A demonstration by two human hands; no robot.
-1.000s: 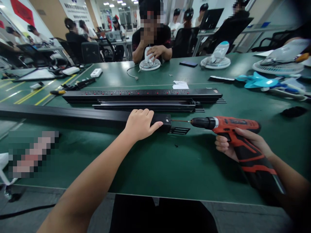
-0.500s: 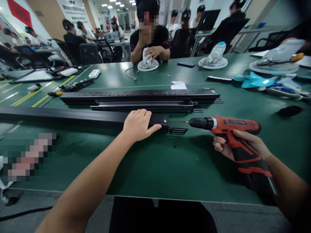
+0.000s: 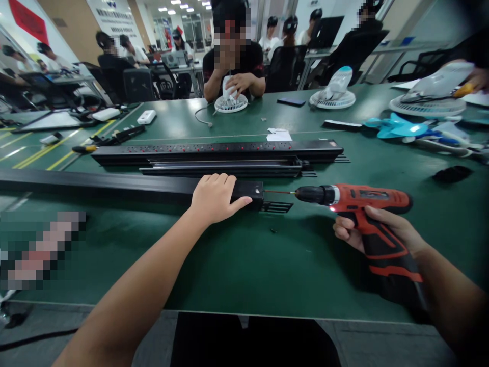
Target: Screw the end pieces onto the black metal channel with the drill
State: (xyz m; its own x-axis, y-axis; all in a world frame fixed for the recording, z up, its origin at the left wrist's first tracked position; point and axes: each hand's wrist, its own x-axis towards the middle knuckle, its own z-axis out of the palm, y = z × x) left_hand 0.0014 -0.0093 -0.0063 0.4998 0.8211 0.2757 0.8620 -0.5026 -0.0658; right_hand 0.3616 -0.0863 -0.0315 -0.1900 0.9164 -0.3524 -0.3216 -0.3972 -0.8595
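My left hand [image 3: 214,200] lies over the right part of a long black bar [image 3: 160,186], fingers across its top and thumb along the near side. A slotted bracket [image 3: 277,207] sticks out at the bar's right end. My right hand [image 3: 353,232] is wrapped around the grip of a red and black cordless drill [image 3: 376,198], index finger at the trigger. The drill lies level, pointing left. Its long thin bit [image 3: 280,192] meets the bar's end face; the tip and any screw there cannot be made out. A small light glows under the chuck.
Behind the bar lie a black power strip [image 3: 214,151] with red-marked sockets and a narrow black rail [image 3: 225,168]. A small dark piece [image 3: 273,231] rests near the bracket. Across the table a person [image 3: 234,61] handles a white fan part [image 3: 231,103]. Blue fan blades [image 3: 401,126] lie right.
The small light under the drill's chuck has come on. The drill's rear and handle have shifted very slightly, while the bit stays at the bar's end. My left hand keeps its place on the bar.
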